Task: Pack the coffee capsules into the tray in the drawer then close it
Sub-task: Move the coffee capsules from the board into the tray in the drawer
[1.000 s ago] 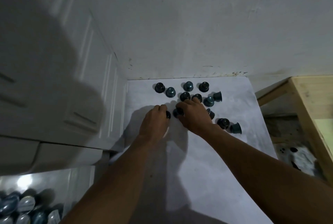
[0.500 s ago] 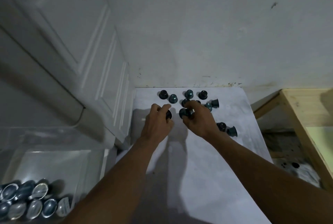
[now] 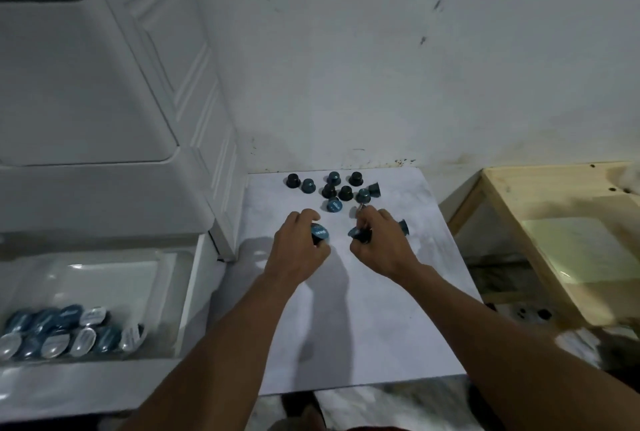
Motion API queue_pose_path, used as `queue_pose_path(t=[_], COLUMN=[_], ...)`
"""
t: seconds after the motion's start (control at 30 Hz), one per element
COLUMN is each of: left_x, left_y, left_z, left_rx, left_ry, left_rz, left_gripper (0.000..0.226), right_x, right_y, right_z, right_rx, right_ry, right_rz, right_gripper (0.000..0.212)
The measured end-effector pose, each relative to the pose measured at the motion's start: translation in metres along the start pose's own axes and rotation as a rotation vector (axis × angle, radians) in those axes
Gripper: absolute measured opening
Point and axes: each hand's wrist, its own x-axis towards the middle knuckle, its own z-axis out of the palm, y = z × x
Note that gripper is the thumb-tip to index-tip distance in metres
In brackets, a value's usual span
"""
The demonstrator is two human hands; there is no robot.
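We have a blue-lidded capsule [image 3: 319, 233] pinched in the left grip [image 3: 298, 250] and, as far as this dim view lets us tell, a second capsule [image 3: 358, 233] clenched in the right grip [image 3: 381, 247], both low over the bench [image 3: 381, 326]. The loose capsules [image 3: 334, 188] wait by the wall. The tray [image 3: 114, 278] in the open drawer [image 3: 189, 292] sits well left, partly filled. A shallow pinch could let one slip and roll off the bench edge.

readable text: none | blue capsule [image 3: 319, 233] in left hand [image 3: 294, 254]: pale lettering on lid, too blurred to read | tipped capsule [image 3: 334, 204] on tabletop [image 3: 381, 309]: pale lid lettering, likewise unreadable
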Motion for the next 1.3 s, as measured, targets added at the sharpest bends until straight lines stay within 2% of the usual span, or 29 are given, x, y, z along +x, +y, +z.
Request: queue_pose_path(t=[0.07, 0.33, 0.47, 0.7, 0.97, 1.03, 1.2, 1.3], left_x=[-0.019, -0.098, -0.122, -0.150, -0.171, -0.173, -0.176, -0.174], left_y=[0.006, 0.013, 0.004, -0.017, -0.082, -0.105, -0.166, -0.198], left_z=[-0.001, -0.031, -0.049, -0.085, -0.152, -0.172, -0.220, -0.242], left_rx=[-0.009, -0.138, -0.193, -0.350, -0.389, -0.374, -0.359, -0.365], left_ry=[0.017, 0.074, 0.113, 0.231, 0.291, 0.285, 0.272, 0.244], left_rz=[0.003, -0.023, -0.053, -0.164, -0.132, -0.114, -0.096, -0.092], left_gripper=[0.044, 0.030, 0.042, 0.047, 0.049, 0.044, 0.038, 0.040], right_x=[-0.018, -0.082, -0.100, -0.109, -0.110, -0.110, -0.111, -0.112], right_y=[0.000, -0.021, -0.042, -0.088, -0.184, -0.210, -0.260, -0.279], right_z=[-0.005, -0.007, -0.003, 0.018, 0.059, 0.074, 0.117, 0.141], right_rx=[-0.010, 0.042, 0.013, -0.001, 0.057, 0.081, 0.048, 0.054], right_ry=[0.020, 0.047, 0.019, -0.039, -0.019, 0.001, 0.031, 0.027], right_rz=[-0.020, -0.109, -0.156, -0.195, -0.287, -0.289, -0.314, -0.294], right_gripper=[0.020, 0.023, 0.041, 0.043, 0.044, 0.043, 0.027, 0.029])
